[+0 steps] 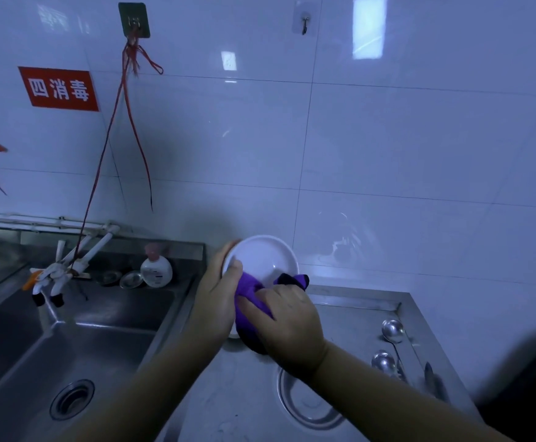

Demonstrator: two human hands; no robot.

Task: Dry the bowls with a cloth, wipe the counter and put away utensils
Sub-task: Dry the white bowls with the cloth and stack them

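Note:
A white bowl is held tilted above the steel counter, its inside facing me. My left hand grips its left rim, thumb inside the edge. My right hand grips a purple cloth and presses it against the bowl's lower part. Part of the cloth pokes out at the bowl's right edge. Two metal spoons and a knife lie on the counter at the right. A metal bowl sits on the counter beneath my right forearm, partly hidden.
A deep steel sink with a drain lies to the left. Behind it are a tap, a soap bottle and small metal lids. White tiled wall rises at the back, with hooks and red strings.

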